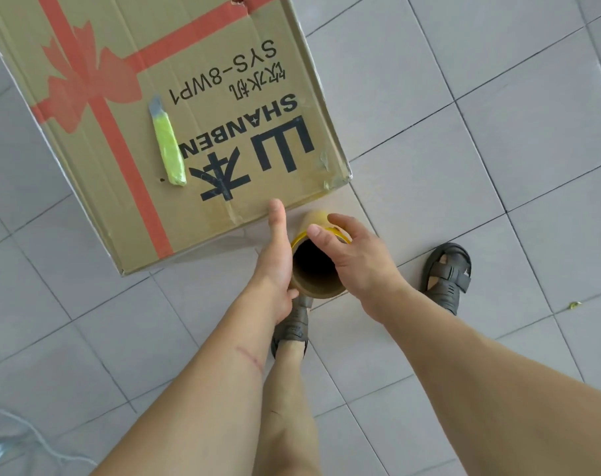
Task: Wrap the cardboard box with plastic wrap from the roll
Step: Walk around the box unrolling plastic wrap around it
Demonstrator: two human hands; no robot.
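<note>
Both hands hold one brown cardboard-core roll of plastic wrap (314,266), its open end facing the camera. Left hand (275,259) lies along the roll's 9 o'clock side, thumb extended toward the box. Right hand (347,255) curls over its 2 o'clock side, thumb on the rim. One large brown cardboard box with red ribbon print (127,187) stands at 11 o'clock from the roll on the grey tiled floor (464,166). One yellow utility knife (168,149) lies on the box top.

I hold the roll (318,269) between my left hand (275,259) and right hand (352,255), cardboard box (161,108) at eleven o'clock.
</note>
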